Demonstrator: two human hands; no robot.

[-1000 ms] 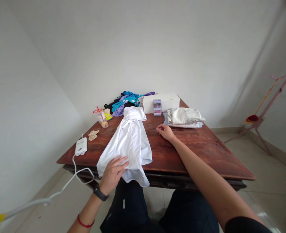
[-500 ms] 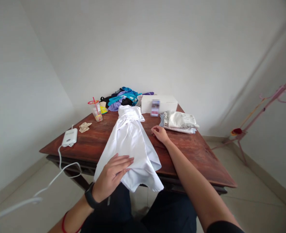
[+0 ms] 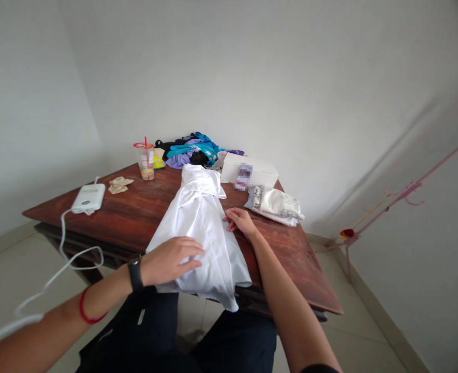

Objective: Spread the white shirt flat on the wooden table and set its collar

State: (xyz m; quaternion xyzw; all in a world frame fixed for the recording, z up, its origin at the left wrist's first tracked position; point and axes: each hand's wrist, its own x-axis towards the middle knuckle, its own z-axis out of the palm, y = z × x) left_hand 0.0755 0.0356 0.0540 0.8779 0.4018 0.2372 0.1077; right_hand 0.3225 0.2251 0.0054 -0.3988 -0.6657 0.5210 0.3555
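A white garment point(image 3: 209, 228), flared below and gathered under a wide folded band, lies lengthwise on the wooden table point(image 3: 135, 207). Its lower hem hangs past the front edge. My left hand point(image 3: 174, 259), with a dark watch on the wrist, rests flat on the lower left of the cloth, fingers stretched out. At the garment's right edge is my right hand point(image 3: 241, 221), its fingers loosely bent and a little apart. Whether its fingertips touch the cloth I cannot tell.
At the back are a heap of clothes point(image 3: 195, 150) and a white box point(image 3: 265, 171). Folded clothes point(image 3: 277, 204) lie at right. On the left stand a plastic cup point(image 3: 146, 163), crumpled tissue point(image 3: 119, 184) and a white device point(image 3: 89, 198) with a cable. A pink rack point(image 3: 392, 202) leans right.
My right hand has moved left from the bare tabletop to the garment's right edge. My left hand stays on the cloth, turned more to the right. The camera view has shifted and tilted.
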